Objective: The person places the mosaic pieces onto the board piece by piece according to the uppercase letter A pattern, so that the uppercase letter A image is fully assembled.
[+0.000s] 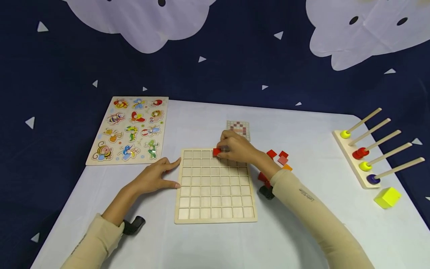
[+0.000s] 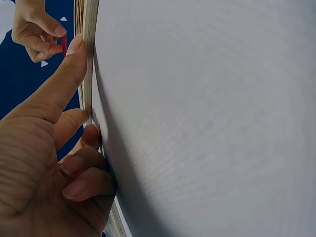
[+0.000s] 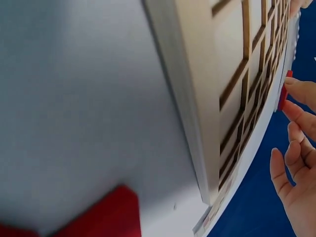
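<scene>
My right hand (image 1: 236,147) pinches a red square tile (image 1: 215,152) between thumb and fingertips, over the top row of a wooden grid board (image 1: 215,221). In the right wrist view the tile (image 3: 285,94) stands tilted in the fingertips, above the board's cells. At the board's left edge, my left hand (image 1: 152,178) spreads its thumb and index finger, their tips touching the frame. The left wrist view has the thumb (image 2: 74,66) against the board's side, with other fingers loosely bent below. The visible cells of the board hold no tiles.
Loose red, pink and orange tiles (image 1: 283,160) lie right of the board, partly behind the right forearm. A pattern card (image 1: 243,129) lies beyond it. An insect puzzle (image 1: 129,130) is at back left; a peg stacker (image 1: 356,160) and a yellow-green cube (image 1: 387,197) stand at right.
</scene>
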A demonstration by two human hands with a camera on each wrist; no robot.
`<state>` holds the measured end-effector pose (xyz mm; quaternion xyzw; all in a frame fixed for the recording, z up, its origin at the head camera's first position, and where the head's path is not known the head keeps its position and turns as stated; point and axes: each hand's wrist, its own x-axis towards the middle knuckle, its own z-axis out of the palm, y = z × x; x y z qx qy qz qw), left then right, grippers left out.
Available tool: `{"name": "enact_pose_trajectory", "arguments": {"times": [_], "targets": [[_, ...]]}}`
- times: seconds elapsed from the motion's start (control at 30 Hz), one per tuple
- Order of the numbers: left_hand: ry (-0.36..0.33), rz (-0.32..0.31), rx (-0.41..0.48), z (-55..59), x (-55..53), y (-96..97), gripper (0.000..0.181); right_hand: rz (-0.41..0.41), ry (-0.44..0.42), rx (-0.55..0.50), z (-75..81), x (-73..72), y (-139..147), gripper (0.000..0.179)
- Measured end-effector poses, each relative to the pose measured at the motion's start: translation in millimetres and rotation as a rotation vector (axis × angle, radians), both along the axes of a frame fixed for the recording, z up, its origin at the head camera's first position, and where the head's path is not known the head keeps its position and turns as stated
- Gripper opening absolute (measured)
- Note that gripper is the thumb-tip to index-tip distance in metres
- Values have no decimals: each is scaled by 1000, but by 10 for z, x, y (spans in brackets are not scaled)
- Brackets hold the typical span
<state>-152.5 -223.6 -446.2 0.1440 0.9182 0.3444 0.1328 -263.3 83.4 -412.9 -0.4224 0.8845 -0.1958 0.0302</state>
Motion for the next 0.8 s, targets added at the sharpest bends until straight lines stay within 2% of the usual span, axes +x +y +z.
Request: {"name": "enact_pose_trajectory", "arguments": {"times": [0.23,0.63,0.8], "targets": [[4,7,-3,-11,1,3,90,12,22,47,-82,-32,-72,23],[24,12,-14,6,6,16,90,-63,-109,47,-41,-7,-111,14],[15,16,-16,-7,9,10,90,-83,-114,73,-44,22,-122,17]]}}
